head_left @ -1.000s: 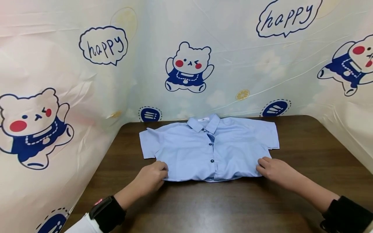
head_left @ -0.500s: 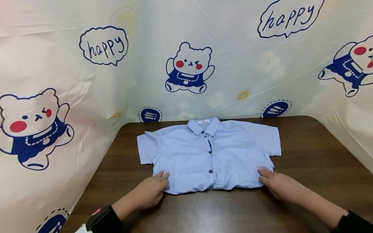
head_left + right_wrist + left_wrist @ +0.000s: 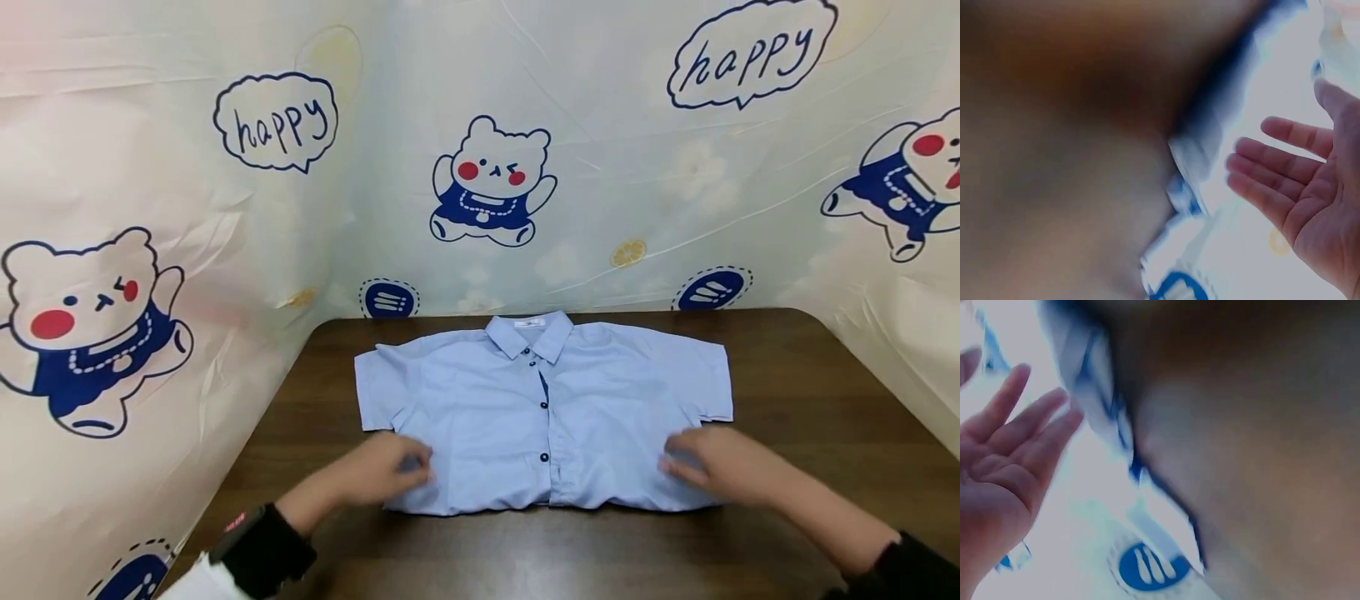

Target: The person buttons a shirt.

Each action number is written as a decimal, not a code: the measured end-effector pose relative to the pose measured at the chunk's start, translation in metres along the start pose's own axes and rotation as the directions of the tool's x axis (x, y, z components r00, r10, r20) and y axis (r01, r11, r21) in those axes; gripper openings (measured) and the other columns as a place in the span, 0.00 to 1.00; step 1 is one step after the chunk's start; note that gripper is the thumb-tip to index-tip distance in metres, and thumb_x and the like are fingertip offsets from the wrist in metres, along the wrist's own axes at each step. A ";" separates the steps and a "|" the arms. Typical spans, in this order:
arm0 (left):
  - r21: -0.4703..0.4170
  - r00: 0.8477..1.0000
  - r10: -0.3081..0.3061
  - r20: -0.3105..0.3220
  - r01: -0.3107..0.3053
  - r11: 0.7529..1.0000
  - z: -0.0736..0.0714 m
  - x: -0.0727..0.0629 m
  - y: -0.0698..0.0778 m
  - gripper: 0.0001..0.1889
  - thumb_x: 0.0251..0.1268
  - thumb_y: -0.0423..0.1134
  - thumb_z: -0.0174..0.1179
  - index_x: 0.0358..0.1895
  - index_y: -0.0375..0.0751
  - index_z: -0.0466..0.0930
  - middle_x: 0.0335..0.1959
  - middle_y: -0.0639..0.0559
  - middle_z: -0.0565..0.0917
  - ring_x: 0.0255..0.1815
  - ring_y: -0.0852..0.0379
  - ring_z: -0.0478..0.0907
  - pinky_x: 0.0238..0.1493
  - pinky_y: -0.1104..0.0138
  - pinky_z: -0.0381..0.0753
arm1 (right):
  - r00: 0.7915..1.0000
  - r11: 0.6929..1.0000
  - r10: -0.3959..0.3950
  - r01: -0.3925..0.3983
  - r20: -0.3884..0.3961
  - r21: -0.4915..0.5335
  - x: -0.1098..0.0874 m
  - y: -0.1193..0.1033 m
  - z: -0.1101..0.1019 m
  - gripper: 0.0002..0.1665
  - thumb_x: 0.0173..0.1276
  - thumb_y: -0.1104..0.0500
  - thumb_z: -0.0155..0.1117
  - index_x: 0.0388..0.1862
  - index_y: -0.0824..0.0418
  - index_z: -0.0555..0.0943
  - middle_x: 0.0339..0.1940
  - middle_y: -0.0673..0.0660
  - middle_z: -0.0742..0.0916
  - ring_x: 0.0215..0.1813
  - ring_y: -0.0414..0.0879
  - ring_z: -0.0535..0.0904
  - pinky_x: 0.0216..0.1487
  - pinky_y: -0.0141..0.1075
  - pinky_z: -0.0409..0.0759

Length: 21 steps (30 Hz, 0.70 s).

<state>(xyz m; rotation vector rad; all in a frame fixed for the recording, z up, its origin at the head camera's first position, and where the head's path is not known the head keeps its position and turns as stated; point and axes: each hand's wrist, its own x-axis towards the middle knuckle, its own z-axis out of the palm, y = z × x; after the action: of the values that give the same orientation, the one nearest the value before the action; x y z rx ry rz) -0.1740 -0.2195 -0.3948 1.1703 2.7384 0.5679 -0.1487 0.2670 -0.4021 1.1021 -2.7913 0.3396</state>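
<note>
Head: shirt (image 3: 487,421) pts collar (image 3: 557,333) away, long axis sideways; L grip (image 3: 375,468), R grip (image 3: 729,465) wide.

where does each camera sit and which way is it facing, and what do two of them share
Head: on the person's head, facing forward and down at the blue shirt, table and printed backdrop; left hand and right hand show.
Left wrist: facing past the left palm toward shirt and backdrop; only that hand shows, table blurred.
Right wrist: likewise past the right palm; only that hand shows.
Shared: head and left wrist both show the left hand, shirt and table.
</note>
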 end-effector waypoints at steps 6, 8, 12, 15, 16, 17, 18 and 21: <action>0.067 0.958 -0.277 -0.080 0.283 0.957 -0.037 0.040 -0.050 0.15 0.69 0.34 0.58 0.51 0.25 0.80 0.48 0.35 0.83 0.53 0.39 0.79 0.54 0.48 0.76 | 0.948 0.954 0.299 -0.299 0.107 -0.024 0.040 0.060 -0.021 0.24 0.71 0.60 0.60 0.57 0.77 0.75 0.55 0.75 0.79 0.59 0.70 0.74 0.58 0.61 0.71; 0.097 0.923 -0.382 -0.052 0.386 0.918 -0.041 0.049 -0.066 0.16 0.69 0.34 0.57 0.51 0.23 0.78 0.47 0.33 0.82 0.50 0.38 0.79 0.54 0.48 0.76 | 0.919 0.931 0.365 -0.366 0.151 -0.022 0.048 0.079 -0.019 0.26 0.72 0.61 0.57 0.60 0.80 0.71 0.59 0.80 0.74 0.62 0.73 0.69 0.61 0.63 0.67; 0.076 0.841 -0.541 0.000 0.539 0.839 -0.038 0.059 -0.086 0.17 0.69 0.39 0.58 0.47 0.24 0.77 0.37 0.39 0.82 0.37 0.46 0.78 0.42 0.53 0.79 | 0.869 0.889 0.445 -0.458 0.218 0.012 0.057 0.105 -0.008 0.28 0.74 0.62 0.53 0.64 0.82 0.66 0.64 0.82 0.67 0.65 0.75 0.63 0.63 0.64 0.62; 0.038 0.801 -0.598 0.034 0.597 0.801 -0.028 0.061 -0.094 0.29 0.67 0.48 0.61 0.60 0.26 0.71 0.48 0.34 0.79 0.47 0.42 0.77 0.50 0.51 0.77 | 0.835 0.862 0.479 -0.506 0.270 0.037 0.059 0.115 0.001 0.32 0.76 0.57 0.50 0.67 0.81 0.61 0.66 0.84 0.63 0.67 0.77 0.59 0.64 0.66 0.59; 0.037 0.793 -0.607 0.050 0.606 0.795 -0.026 0.061 -0.096 0.33 0.66 0.51 0.62 0.64 0.26 0.68 0.55 0.31 0.76 0.54 0.39 0.75 0.55 0.49 0.75 | 0.821 0.851 0.491 -0.523 0.291 0.042 0.059 0.117 0.004 0.34 0.77 0.54 0.49 0.68 0.81 0.60 0.66 0.85 0.62 0.67 0.78 0.58 0.64 0.67 0.59; 0.037 0.788 -0.613 0.065 0.612 0.790 -0.024 0.060 -0.097 0.38 0.65 0.53 0.62 0.67 0.27 0.65 0.61 0.28 0.71 0.61 0.35 0.70 0.60 0.46 0.71 | 0.804 0.838 0.504 -0.544 0.315 0.048 0.060 0.117 0.006 0.37 0.77 0.50 0.48 0.70 0.79 0.58 0.66 0.85 0.60 0.67 0.79 0.56 0.64 0.68 0.58; 0.043 0.787 -0.612 0.075 0.611 0.791 -0.022 0.059 -0.099 0.43 0.64 0.56 0.63 0.71 0.27 0.61 0.67 0.26 0.65 0.67 0.32 0.64 0.64 0.43 0.65 | 0.786 0.824 0.518 -0.564 0.337 0.050 0.060 0.118 0.008 0.40 0.77 0.46 0.47 0.71 0.78 0.56 0.67 0.86 0.59 0.67 0.80 0.54 0.63 0.69 0.57; 0.073 0.783 -0.615 0.094 0.610 0.789 -0.019 0.053 -0.103 0.48 0.59 0.62 0.63 0.73 0.32 0.59 0.72 0.24 0.55 0.72 0.26 0.49 0.67 0.38 0.57 | 0.738 0.791 0.550 -0.611 0.391 0.040 0.061 0.119 0.012 0.49 0.74 0.34 0.44 0.74 0.73 0.53 0.67 0.87 0.57 0.67 0.83 0.51 0.61 0.73 0.55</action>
<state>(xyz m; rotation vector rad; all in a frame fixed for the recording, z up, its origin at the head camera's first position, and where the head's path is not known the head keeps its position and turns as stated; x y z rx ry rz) -0.2856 -0.2522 -0.4138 0.2372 2.7977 0.3427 -0.2752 0.3083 -0.4209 0.2677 -3.4558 0.4743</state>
